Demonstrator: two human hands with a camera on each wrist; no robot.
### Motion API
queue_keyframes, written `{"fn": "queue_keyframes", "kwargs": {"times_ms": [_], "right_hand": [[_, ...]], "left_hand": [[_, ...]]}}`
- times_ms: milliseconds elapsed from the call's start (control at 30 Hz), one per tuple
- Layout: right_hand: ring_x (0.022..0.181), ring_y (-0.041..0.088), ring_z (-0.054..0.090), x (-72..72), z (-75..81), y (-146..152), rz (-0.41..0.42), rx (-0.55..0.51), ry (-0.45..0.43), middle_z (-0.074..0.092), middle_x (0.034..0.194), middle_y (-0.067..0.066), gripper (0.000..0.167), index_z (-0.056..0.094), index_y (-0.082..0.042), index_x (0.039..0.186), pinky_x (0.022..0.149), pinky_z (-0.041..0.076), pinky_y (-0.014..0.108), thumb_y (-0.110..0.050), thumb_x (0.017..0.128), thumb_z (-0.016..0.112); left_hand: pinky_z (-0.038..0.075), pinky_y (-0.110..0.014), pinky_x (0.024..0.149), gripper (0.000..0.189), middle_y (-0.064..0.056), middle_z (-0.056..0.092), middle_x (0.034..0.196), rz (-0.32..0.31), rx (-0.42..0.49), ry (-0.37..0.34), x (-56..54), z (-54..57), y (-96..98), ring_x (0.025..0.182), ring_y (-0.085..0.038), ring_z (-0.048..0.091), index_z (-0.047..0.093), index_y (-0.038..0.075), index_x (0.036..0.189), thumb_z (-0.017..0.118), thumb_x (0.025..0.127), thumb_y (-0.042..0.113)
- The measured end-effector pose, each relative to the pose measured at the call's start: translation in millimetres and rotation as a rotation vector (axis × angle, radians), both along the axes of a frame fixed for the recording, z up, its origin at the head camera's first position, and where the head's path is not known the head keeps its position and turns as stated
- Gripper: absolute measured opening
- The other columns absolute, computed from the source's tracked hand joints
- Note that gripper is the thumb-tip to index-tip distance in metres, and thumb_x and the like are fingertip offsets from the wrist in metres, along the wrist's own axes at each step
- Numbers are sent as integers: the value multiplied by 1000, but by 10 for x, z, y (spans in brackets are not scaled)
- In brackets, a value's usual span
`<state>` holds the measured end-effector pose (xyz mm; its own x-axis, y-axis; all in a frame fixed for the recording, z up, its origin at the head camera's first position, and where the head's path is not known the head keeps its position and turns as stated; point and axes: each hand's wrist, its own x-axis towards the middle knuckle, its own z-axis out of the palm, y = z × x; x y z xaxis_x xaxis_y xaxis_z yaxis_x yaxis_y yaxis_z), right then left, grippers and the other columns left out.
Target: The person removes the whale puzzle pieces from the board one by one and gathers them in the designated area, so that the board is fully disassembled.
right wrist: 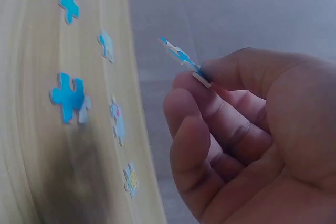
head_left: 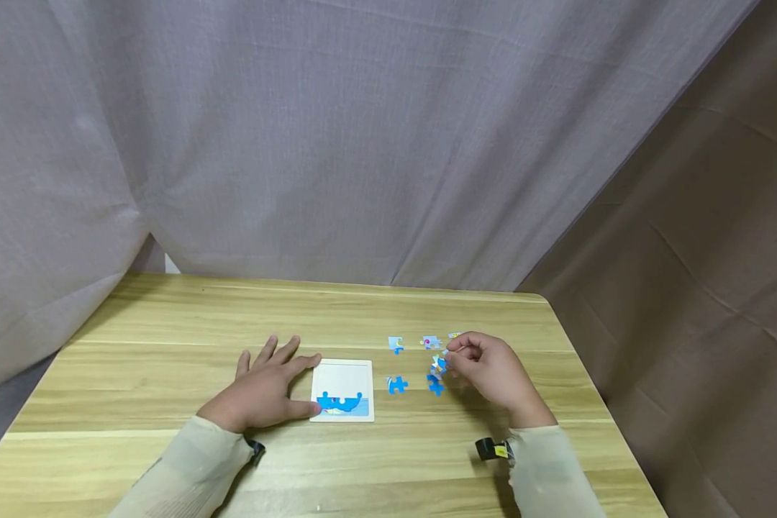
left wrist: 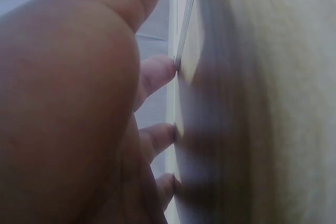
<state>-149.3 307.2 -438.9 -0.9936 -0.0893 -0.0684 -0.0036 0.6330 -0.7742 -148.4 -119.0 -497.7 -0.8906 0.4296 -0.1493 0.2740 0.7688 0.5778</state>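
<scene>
Left hand: my left hand (head_left: 263,392) lies flat on the wooden table (head_left: 168,338), fingers straight and spread, fingertips (left wrist: 160,72) against the left edge of the puzzle tray.
Puzzle tray: the white square tray (head_left: 343,378) sits just right of that hand; a strip of joined blue pieces (head_left: 340,403) fills its near edge (the upper part shows bare white).
Loose pieces: a blue piece (head_left: 398,385) lies just right of the tray, a paler one (head_left: 396,344) beyond it, then a piece with a pink spot (head_left: 430,342); another blue piece (head_left: 436,388) lies close under my right hand.
Held piece: a blue-and-white piece (right wrist: 181,56) is lifted clear of the table, tilted, between thumb and forefinger.
Right hand: my right hand (head_left: 488,370) pinches that piece at one end, the other fingers (right wrist: 210,129) curled loosely beneath (seen best from the right wrist).
Backdrop: grey cloth (head_left: 388,144) hangs behind the table.
</scene>
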Motion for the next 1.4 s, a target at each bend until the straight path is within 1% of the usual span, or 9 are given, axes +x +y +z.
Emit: {"fn": "queue_keyframes", "kwargs": {"times_ms": [133, 233, 467, 633, 800, 933, 1067, 1233, 1400], "right_hand": [[91, 34, 82, -4, -12, 109, -15, 17, 10, 81, 93, 7, 17, 77, -11, 116, 73, 67, 39, -23, 106, 81], [92, 28, 82, 3, -17, 182, -41, 11, 9, 80, 94, 7, 18, 77, -10, 116, 75, 67, 36, -24, 106, 81], [86, 21, 74, 22, -37, 297, -94, -10, -23, 78, 93, 12, 20, 75, -8, 117, 80, 68, 42, -25, 107, 79], [84, 26, 73, 17, -71, 334, -118, -14, -31, 74, 88, 13, 21, 73, -7, 116, 80, 67, 43, -25, 106, 79], [83, 31, 71, 13, -121, 375, -136, -14, -46, 72, 86, 14, 22, 73, -7, 116, 75, 64, 38, -26, 107, 78], [80, 29, 70, 6, -182, 410, -150, 4, -53, 72, 85, 13, 21, 74, -7, 116, 67, 57, 32, -27, 107, 77], [78, 27, 69, -8, -261, 454, -163, 9, -70, 73, 86, 13, 22, 74, -8, 116, 61, 52, 29, -27, 107, 77], [78, 23, 69, -21, -351, 496, -171, 3, -89, 76, 88, 12, 21, 74, -7, 115, 63, 52, 29, -26, 107, 78], [77, 20, 67, -21, -403, 499, -179, 10, -104, 75, 85, 8, 19, 74, -7, 111, 65, 50, 29, -23, 105, 80]], "left_hand": [[-3, -90, 126, 93, -14, 21, 189, -2, -2, 2, -2, -4, -2, 174, -55, 2, 52, 36, 170, 85, 90, 71], [-3, -90, 126, 93, -14, 21, 189, -4, 0, -1, -2, -2, -3, 174, -55, 2, 51, 36, 170, 85, 91, 71], [-3, -91, 125, 92, -16, 20, 189, -11, 17, -8, 12, 23, -7, 174, -56, 2, 52, 34, 170, 85, 92, 68], [-3, -92, 124, 91, -16, 20, 189, -14, 20, -4, 18, 29, -11, 173, -57, 2, 52, 33, 170, 85, 93, 68], [-3, -92, 124, 91, -16, 19, 189, -16, 18, -5, 17, 17, -11, 173, -57, 2, 52, 33, 170, 84, 93, 68], [-4, -92, 124, 91, -16, 19, 189, -15, 20, -6, 16, 12, -11, 173, -57, 2, 52, 33, 170, 84, 93, 68], [-4, -92, 125, 91, -16, 20, 189, -14, 21, -11, 16, 15, -8, 173, -57, 2, 52, 33, 170, 85, 93, 67], [-4, -91, 125, 91, -15, 19, 189, -13, 20, -14, 17, 18, -7, 174, -57, 1, 51, 33, 170, 84, 93, 68], [-3, -91, 125, 91, -15, 20, 189, -12, 15, -7, 17, 11, -10, 174, -57, 2, 51, 34, 170, 84, 92, 68]]}}
